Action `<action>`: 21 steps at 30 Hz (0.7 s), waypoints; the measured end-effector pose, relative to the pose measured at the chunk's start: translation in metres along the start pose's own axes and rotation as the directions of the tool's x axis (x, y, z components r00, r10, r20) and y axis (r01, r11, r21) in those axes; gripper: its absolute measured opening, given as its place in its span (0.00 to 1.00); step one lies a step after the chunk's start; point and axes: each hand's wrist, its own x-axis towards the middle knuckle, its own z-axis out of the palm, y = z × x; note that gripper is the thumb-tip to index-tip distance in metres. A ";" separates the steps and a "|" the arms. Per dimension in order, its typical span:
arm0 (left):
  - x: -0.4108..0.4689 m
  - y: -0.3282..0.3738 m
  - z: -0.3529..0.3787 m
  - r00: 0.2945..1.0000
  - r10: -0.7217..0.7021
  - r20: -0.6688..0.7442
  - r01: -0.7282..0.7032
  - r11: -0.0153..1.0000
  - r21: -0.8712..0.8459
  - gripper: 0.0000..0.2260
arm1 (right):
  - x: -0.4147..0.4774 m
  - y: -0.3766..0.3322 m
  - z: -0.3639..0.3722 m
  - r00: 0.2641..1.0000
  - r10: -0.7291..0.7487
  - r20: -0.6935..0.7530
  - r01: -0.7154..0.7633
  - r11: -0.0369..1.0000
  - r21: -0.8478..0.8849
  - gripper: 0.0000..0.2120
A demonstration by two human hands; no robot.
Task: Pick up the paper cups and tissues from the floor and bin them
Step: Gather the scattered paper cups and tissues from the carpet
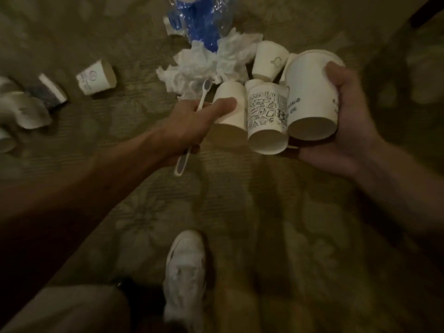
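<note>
My right hand (346,123) grips a large white paper cup (310,97), with a doodle-printed cup (268,118) pressed against it. My left hand (192,123) holds a plain white cup (228,109) together with a white plastic spoon (185,157). Crumpled white tissues (206,66) lie on the carpet just beyond both hands. Another white cup (269,61) sits behind the held ones. A blue bin with a clear plastic liner (204,18) stands at the top centre. More cups lie on the left: one on its side (96,78) and several crushed ones (26,109).
The floor is patterned green-brown carpet (276,224). My white sneaker (185,277) and trouser leg (67,308) are at the bottom. A dark furniture leg (425,13) crosses the top right corner.
</note>
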 end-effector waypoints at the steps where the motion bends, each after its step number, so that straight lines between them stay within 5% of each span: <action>1: -0.027 0.016 -0.004 1.000 -0.007 0.018 0.007 1.000 -0.021 0.15 | -0.027 -0.009 0.010 1.000 0.008 0.006 -0.008 1.000 0.022 0.28; 12: -0.388 0.331 -0.123 0.954 0.240 0.181 -0.239 0.971 -0.027 0.11 | -0.412 -0.222 0.233 0.979 -0.141 -0.147 0.148 0.988 0.038 0.28; 17: -0.535 0.459 -0.181 0.876 0.421 0.236 -0.425 0.905 -0.036 0.16 | -0.573 -0.302 0.330 0.924 -0.374 -0.084 0.373 0.928 -0.028 0.27; 21: -0.621 0.528 -0.187 0.753 0.544 0.370 -0.563 0.824 -0.063 0.16 | -0.683 -0.330 0.366 0.811 -0.578 -0.090 0.581 0.814 0.014 0.27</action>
